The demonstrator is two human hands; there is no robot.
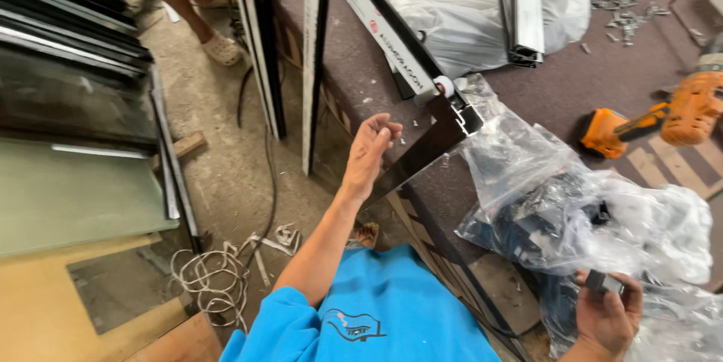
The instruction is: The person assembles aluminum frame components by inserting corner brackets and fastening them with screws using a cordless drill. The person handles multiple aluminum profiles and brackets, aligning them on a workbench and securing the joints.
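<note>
Left hand (370, 147) spread against dark frame bar (422, 155), right hand (606, 317) pinching small dark part (603, 281), half hidden

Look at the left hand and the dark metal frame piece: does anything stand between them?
Nothing visible does. The left hand has its fingers against the dark frame piece near its corner joint. The clear plastic bag lies on the far side.

Orange drill (663, 122), bright blue shirt (392, 309) — dark brown frame piece (422, 152), clear plastic bag (572, 211), maroon worktop (361, 53)
</note>
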